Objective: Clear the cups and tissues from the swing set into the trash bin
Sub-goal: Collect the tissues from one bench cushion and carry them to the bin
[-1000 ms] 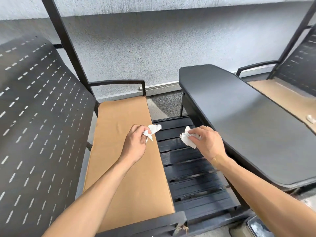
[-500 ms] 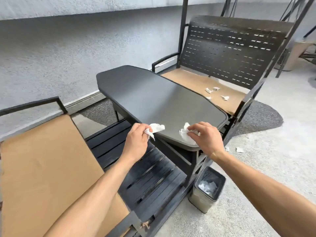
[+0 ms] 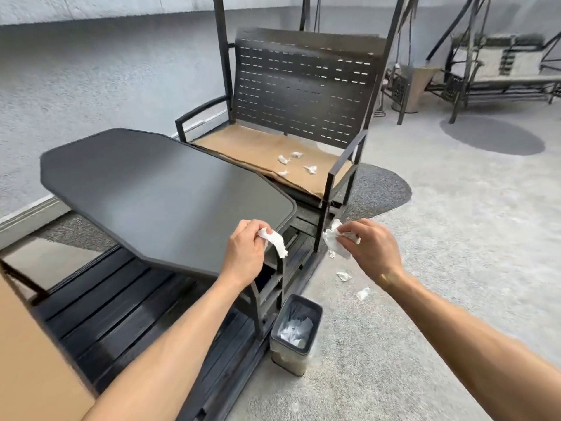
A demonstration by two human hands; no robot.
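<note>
My left hand (image 3: 244,255) pinches a crumpled white tissue (image 3: 277,242) over the near corner of the black swing-set table (image 3: 145,189). My right hand (image 3: 375,249) grips a second white tissue (image 3: 335,243) out past the table's edge, above the floor. The small grey trash bin (image 3: 296,334) stands on the floor below and between both hands, with white paper inside. Several tissue scraps (image 3: 296,164) lie on the brown seat pad of the far bench (image 3: 258,147). Two more tissue bits (image 3: 352,284) lie on the floor near the bin. No cups show.
The dark slatted swing platform (image 3: 115,302) runs under the table. A brown seat pad (image 3: 27,360) fills the near left corner. A grey wall closes the left side. Another swing set (image 3: 498,71) stands far right across open concrete floor.
The view has swung right from the near bench to the table, the far bench and the bin. Both hands keep their tissues and now hang nearer above the bin.
</note>
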